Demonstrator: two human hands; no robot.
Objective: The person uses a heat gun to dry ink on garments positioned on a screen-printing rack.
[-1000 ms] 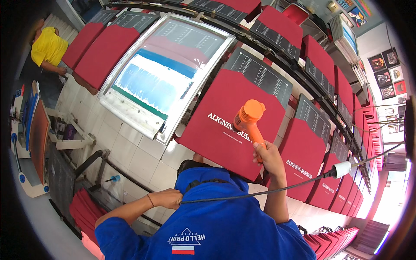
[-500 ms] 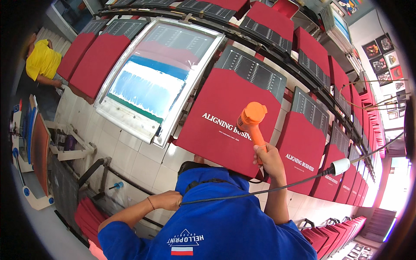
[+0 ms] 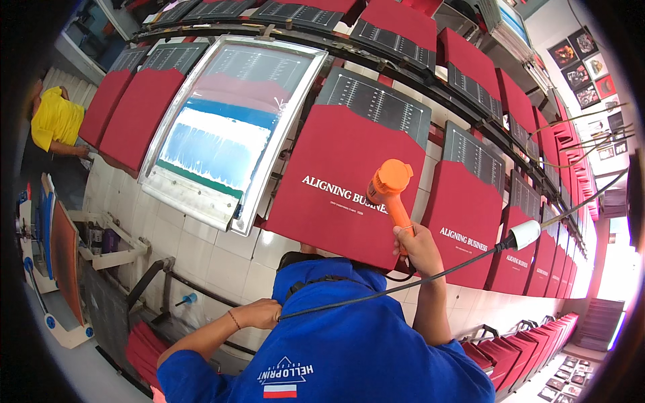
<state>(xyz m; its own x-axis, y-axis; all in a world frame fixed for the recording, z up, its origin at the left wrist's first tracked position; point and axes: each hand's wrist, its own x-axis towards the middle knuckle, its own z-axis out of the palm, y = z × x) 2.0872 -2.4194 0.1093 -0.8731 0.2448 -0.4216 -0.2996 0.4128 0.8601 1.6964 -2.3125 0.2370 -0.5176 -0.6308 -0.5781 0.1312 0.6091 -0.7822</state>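
My right hand (image 3: 420, 250) is wrapped round the handle of an orange hair dryer (image 3: 391, 183). The dryer is above a dark red shirt panel (image 3: 336, 158) with white lettering, laid over a black ruled board (image 3: 379, 101); its head hides part of the print. At my left side, my left hand (image 3: 262, 314) is closed on a dark cable (image 3: 376, 294). That cable crosses in front of my blue shirt to a white connector (image 3: 525, 234) on the right. A framed printing screen (image 3: 232, 124) with blue and white ink lies on the neighbouring board at left.
More boards with red panels (image 3: 463, 208) line the curved rail (image 3: 430, 77). A person in a yellow top (image 3: 57, 119) stands at far left. A white-framed rack (image 3: 111, 235) and a blue-handled squeegee-like tool (image 3: 40, 295) are at lower left.
The whole view has shifted, with the boards sliding left in it. The dryer has moved slightly right relative to the lettering. Both hands keep their hold.
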